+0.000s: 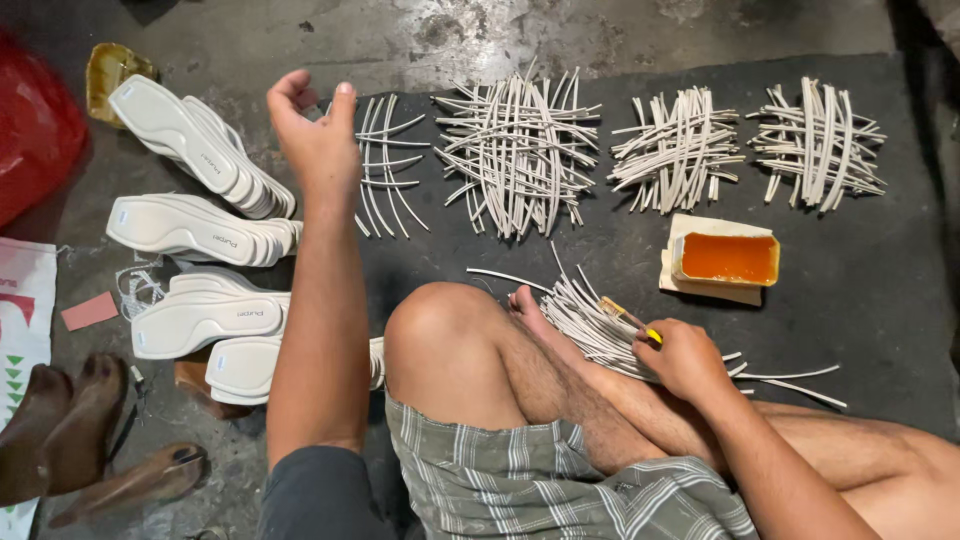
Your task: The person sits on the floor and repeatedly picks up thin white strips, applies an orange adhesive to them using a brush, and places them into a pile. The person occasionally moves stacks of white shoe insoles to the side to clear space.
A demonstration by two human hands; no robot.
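At the left edge lie a red bag (pixel 35 125), a white printed sack (pixel 22 310) with red and green marks and a small pink card (pixel 90 311), beside fanned stacks of white shoe soles (pixel 200 230). A shallow yellow tray (pixel 727 259) of orange glue sits on the dark mat (pixel 880 290) below criss-crossed piles of white strips (pixel 517 150). The right hand (pixel 685 357) has its grip closed on a yellow-handled brush (pixel 632 322) over a loose bundle of strips (pixel 590 325) by the knee, while the left hand (pixel 315 140) hovers with fingers loosely curled, holding nothing, above the leftmost strips (pixel 385 165).
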